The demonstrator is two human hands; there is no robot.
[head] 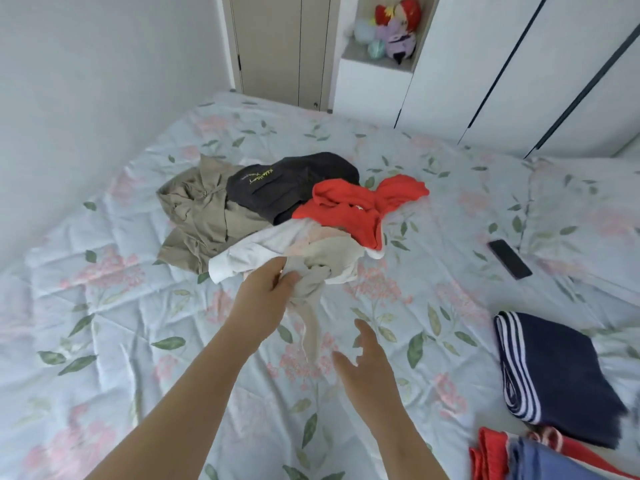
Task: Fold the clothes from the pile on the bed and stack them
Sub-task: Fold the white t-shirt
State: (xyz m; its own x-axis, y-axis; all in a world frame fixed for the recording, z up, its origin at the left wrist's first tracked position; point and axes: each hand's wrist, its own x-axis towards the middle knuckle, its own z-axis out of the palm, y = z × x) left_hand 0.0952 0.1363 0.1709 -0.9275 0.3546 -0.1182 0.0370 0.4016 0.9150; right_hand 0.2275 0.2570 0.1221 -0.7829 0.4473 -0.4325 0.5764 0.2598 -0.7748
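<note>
A pile of clothes lies in the middle of the bed (104, 341): a khaki garment (197, 216), a dark grey one (291, 185), a red one (353, 206) and a white one (252, 254). My left hand (263, 296) grips a light beige garment (311, 289) at the pile's near edge; part of it hangs down toward me. My right hand (367, 358) hovers below it, fingers spread, holding nothing. A folded navy garment with white stripes (550, 372) lies at the right, with folded red (488, 455) and blue (543, 462) pieces at the bottom right corner.
A black phone (509, 259) lies on the bedspread at the right, near a pillow (588, 209). White wardrobe doors (519, 64) and a shelf with plush toys (394, 29) stand behind the bed. A wall (86, 81) runs along the left.
</note>
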